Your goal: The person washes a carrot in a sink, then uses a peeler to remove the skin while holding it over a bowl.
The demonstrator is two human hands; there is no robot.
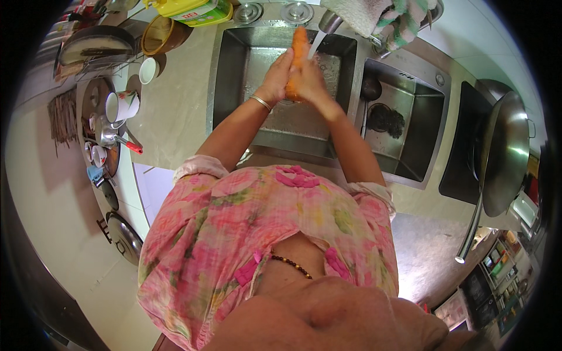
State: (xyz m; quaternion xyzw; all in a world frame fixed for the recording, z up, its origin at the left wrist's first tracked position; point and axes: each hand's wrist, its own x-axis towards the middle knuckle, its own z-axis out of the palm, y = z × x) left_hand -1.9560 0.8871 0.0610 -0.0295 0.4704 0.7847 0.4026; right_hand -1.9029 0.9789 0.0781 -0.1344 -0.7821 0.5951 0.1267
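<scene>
Both of my hands hold an orange carrot (299, 44) over the large stainless steel sink basin (281, 136). My left hand (278, 78) grips its left side, a silver bangle on the wrist. On the other side, my right hand (311, 81) is wrapped around it and covers part of its length. Water runs from the faucet (330, 22) beside the carrot's upper part and my right hand. The small basin (406, 151) to the right contains a ladle (371, 89) and a dark scourer (395, 123).
A wok (505, 153) with a long handle stands at the right by a black cooktop (456, 162). Towels (373, 17) hang by the faucet. On the left are a brown pot (160, 37), a small white cup (149, 71), an enamel mug (123, 106) and a red-handled pan (105, 131).
</scene>
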